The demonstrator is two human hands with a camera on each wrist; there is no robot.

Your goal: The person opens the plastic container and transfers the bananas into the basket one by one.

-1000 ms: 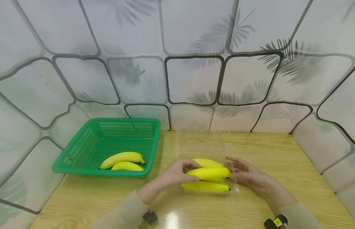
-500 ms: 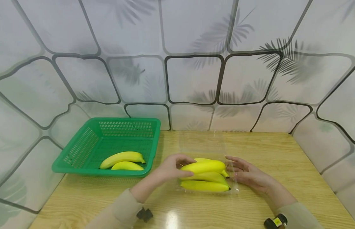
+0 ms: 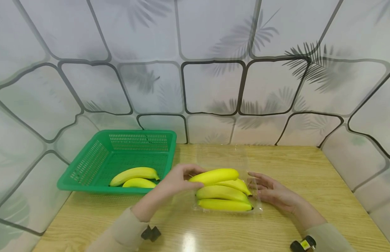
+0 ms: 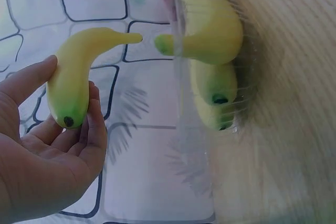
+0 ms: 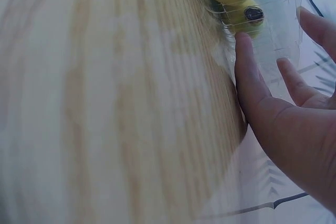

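Note:
My left hand [image 3: 179,180] grips a yellow banana [image 3: 218,176] near one end, thumb on one side and fingers on the other. The left wrist view shows this banana [image 4: 73,80] raised clear of a clear plastic clamshell box [image 4: 195,145]. Inside the box lie three more bananas: one at the front [image 3: 224,205], one in the middle [image 3: 222,193] and one at the back [image 3: 239,184], partly hidden by the held one. At the box's right end is my right hand [image 3: 278,192], fingers extended; in the right wrist view its thumb [image 5: 249,69] touches the plastic wall.
A green plastic basket [image 3: 164,190] stands on the left of the wooden table [image 3: 286,164], with two bananas [image 3: 135,174] inside. The box's transparent lid [image 3: 221,155] lies folded back towards the patterned wall [image 3: 213,87]. Small black devices sit at both wrists.
My left hand has lifted the banana up and to the left, away from the others in the box, which now show more. My right hand has stayed in place.

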